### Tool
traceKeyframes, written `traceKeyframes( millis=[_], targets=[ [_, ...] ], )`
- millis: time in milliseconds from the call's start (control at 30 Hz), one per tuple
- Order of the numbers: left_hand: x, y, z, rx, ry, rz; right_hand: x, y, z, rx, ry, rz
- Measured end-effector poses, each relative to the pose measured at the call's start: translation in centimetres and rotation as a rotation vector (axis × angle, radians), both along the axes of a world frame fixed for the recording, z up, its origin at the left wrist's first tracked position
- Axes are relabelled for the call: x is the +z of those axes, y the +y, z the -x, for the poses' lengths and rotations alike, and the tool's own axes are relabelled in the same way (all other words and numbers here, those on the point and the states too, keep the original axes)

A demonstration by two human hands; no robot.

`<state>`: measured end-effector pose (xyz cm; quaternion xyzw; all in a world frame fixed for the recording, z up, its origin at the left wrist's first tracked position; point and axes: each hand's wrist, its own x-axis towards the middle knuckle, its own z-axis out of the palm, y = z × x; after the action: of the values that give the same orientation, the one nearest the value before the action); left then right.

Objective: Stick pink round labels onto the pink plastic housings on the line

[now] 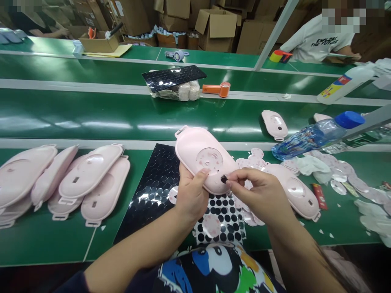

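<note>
My left hand (194, 189) grips a pale pink oval plastic shell (195, 142) from below, its thumb lying on the face near a round printed inset. In my right hand (259, 191) a small black piece (224, 179) is pinched between thumb and forefinger, touching or just over the shell's lower right end. Below the shell lies a white sheet with black round stickers (227, 228), and a loose pink printed disc (211, 226) rests on it. A glossy black sheet of round stickers (143, 195) extends to the left.
Several pink shells (105, 191) are piled at the left; another shell (296, 191) lies right of my hand. Printed discs (351, 175) and a blue-capped bottle (314, 136) are at the right. An orange tape dispenser (218, 89) sits across the belt. A person (320, 38) works opposite.
</note>
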<state>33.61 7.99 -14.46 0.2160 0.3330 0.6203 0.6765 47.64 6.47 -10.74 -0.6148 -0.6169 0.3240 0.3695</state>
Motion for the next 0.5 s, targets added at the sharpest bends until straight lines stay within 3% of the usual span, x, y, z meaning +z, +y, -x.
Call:
traceKeyframes(
  millis=[367,500],
  targets=[
    [0.2,-0.6,-0.2,0.038,0.001,-0.041,-0.3,-0.2,0.5,0.0,-0.071,0.032],
    [0.2,-0.8,0.0,0.025,-0.014,-0.025,-1.0,-0.2,0.3,-0.063,-0.158,-0.12]
  ],
)
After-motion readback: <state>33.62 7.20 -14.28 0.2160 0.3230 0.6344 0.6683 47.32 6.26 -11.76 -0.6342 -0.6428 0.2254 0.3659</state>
